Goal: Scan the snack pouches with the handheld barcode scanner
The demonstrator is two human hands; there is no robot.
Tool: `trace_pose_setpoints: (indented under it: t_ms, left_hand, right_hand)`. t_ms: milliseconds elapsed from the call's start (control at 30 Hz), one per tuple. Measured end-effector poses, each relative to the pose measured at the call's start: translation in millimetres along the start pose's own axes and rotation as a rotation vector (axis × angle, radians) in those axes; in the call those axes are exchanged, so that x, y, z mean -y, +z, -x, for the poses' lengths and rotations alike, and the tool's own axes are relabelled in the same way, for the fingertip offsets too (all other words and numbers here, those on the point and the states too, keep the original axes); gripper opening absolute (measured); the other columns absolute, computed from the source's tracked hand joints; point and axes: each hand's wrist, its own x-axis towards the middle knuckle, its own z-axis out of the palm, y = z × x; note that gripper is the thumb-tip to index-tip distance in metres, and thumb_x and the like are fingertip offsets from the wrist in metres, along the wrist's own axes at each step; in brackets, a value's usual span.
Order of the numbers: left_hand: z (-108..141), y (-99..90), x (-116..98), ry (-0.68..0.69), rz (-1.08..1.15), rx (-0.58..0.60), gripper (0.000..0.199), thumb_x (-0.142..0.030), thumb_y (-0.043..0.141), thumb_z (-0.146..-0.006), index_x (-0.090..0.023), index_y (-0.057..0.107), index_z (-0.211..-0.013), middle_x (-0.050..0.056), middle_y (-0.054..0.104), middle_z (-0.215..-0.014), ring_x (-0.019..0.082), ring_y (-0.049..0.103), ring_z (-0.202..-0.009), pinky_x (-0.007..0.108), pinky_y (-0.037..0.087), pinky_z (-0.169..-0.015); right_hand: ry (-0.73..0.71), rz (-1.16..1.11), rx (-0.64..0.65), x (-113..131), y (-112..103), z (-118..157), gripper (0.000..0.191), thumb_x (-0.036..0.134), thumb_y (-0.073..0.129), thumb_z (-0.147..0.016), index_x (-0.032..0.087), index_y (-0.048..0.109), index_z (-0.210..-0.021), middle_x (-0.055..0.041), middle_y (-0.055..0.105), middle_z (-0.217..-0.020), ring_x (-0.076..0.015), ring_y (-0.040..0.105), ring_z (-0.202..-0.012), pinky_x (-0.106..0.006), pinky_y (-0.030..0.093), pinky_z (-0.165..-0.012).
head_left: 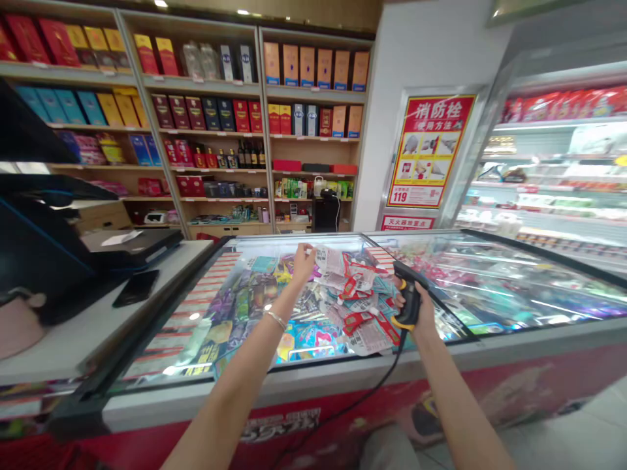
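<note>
My left hand (304, 261), with a bracelet on the wrist, pinches the edge of a white snack packet (329, 262) at the back of a pile on the freezer's glass lid. In my right hand (422, 312) is a black and yellow barcode scanner (407, 297), held upright at the pile's right side, its cable hanging down in front of the freezer. The pile of red and white packets (362, 294) lies between my hands. Colourful packs (255, 294) show through the glass at the left.
On the left, a counter (73, 326) bears a black phone (136, 288) and a dark checkout machine (44, 228). Shelves of boxed goods (215, 85) stand behind the freezer (490, 352). A red poster (425, 151) hangs on the pillar, and a lit display fridge (553, 170) is at right.
</note>
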Motion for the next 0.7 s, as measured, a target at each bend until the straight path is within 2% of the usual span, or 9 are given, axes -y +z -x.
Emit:
trace_pose_setpoints:
  t_ms: [67, 100, 167, 233, 333, 533, 633, 700]
  left_hand:
    - [15.4, 16.1, 12.8, 0.109, -0.257, 0.085, 0.028, -0.035, 0.057, -0.082, -0.020, 0.056, -0.105, 0.010, 0.060, -0.116, 0.021, 0.055, -0.112, 0.041, 0.043, -0.098]
    - [22.5, 22.4, 18.8, 0.174, -0.369, 0.163, 0.028, -0.034, 0.057, -0.083, -0.021, 0.058, -0.108, 0.009, 0.058, -0.123, 0.022, 0.051, -0.118, 0.042, 0.039, -0.103]
    - [33.5, 32.5, 27.9, 0.284, -0.543, 0.355, 0.027, -0.032, 0.052, -0.087, -0.027, 0.060, -0.113, 0.004, 0.058, -0.129, 0.021, 0.045, -0.127, 0.045, 0.030, -0.109]
    - [38.8, 39.7, 32.6, 0.327, -0.661, 0.488, 0.029, -0.031, 0.042, -0.093, -0.031, 0.059, -0.117, 0.000, 0.059, -0.130, 0.019, 0.042, -0.130, 0.048, 0.027, -0.111]
    - [38.8, 44.6, 34.3, 0.317, -0.757, 0.544, 0.036, -0.030, 0.034, -0.096, -0.029, 0.055, -0.124, 0.001, 0.058, -0.131, 0.020, 0.042, -0.131, 0.049, 0.030, -0.108]
    - [31.5, 42.9, 34.1, 0.376, -0.835, 0.676, 0.040, -0.026, 0.032, -0.095, -0.027, 0.053, -0.129, 0.005, 0.053, -0.137, 0.023, 0.038, -0.134, 0.049, 0.029, -0.109]
    - [20.5, 32.4, 29.9, 0.332, -0.789, 0.757, 0.042, -0.028, 0.033, -0.094, -0.027, 0.051, -0.132, 0.004, 0.049, -0.140, 0.022, 0.036, -0.136, 0.043, 0.029, -0.111]
    - [9.4, 14.3, 25.3, 0.290, -0.763, 0.722, 0.046, -0.034, 0.031, -0.095, -0.027, 0.043, -0.139, 0.004, 0.042, -0.146, 0.021, 0.034, -0.137, 0.040, 0.029, -0.111]
  right_hand:
    - [0.073, -0.024, -0.057, -3.1, -21.8, -1.5, 0.029, 0.042, 0.063, -0.072, 0.018, 0.063, -0.088, 0.0017, 0.059, -0.063, -0.0082, 0.044, -0.041, -0.019, 0.038, -0.035]
    - [0.109, -0.035, -0.078, -5.5, -31.2, -2.4, 0.028, 0.042, 0.062, -0.073, 0.018, 0.062, -0.089, 0.0027, 0.056, -0.059, -0.0084, 0.044, -0.041, -0.019, 0.038, -0.035]
    - [0.155, -0.062, -0.114, -10.8, -45.7, -4.7, 0.026, 0.042, 0.061, -0.076, 0.019, 0.061, -0.087, 0.0041, 0.053, -0.056, -0.0085, 0.045, -0.041, -0.018, 0.039, -0.035]
    - [0.165, -0.093, -0.140, -15.0, -54.2, -7.3, 0.023, 0.041, 0.059, -0.078, 0.019, 0.060, -0.085, 0.0044, 0.051, -0.055, -0.0084, 0.046, -0.041, -0.018, 0.041, -0.037]
    - [0.184, -0.115, -0.157, -17.9, -58.3, -10.2, 0.024, 0.040, 0.058, -0.079, 0.018, 0.061, -0.086, 0.0040, 0.051, -0.054, -0.0084, 0.046, -0.042, -0.017, 0.041, -0.038]
    - [0.185, -0.015, -0.149, -17.0, -55.1, -7.9, 0.027, 0.044, 0.060, -0.076, 0.018, 0.061, -0.085, 0.0051, 0.048, -0.053, -0.0099, 0.046, -0.041, -0.020, 0.041, -0.036]
    - [0.178, 0.016, -0.164, -13.3, -48.6, -5.4, 0.026, 0.042, 0.061, -0.075, 0.018, 0.062, -0.084, 0.0046, 0.049, -0.053, -0.0096, 0.045, -0.041, -0.019, 0.040, -0.035]
    - [0.107, 0.003, -0.175, -8.6, -40.0, -4.4, 0.024, 0.039, 0.062, -0.074, 0.018, 0.062, -0.085, 0.0026, 0.056, -0.061, -0.0085, 0.046, -0.043, -0.019, 0.041, -0.036]
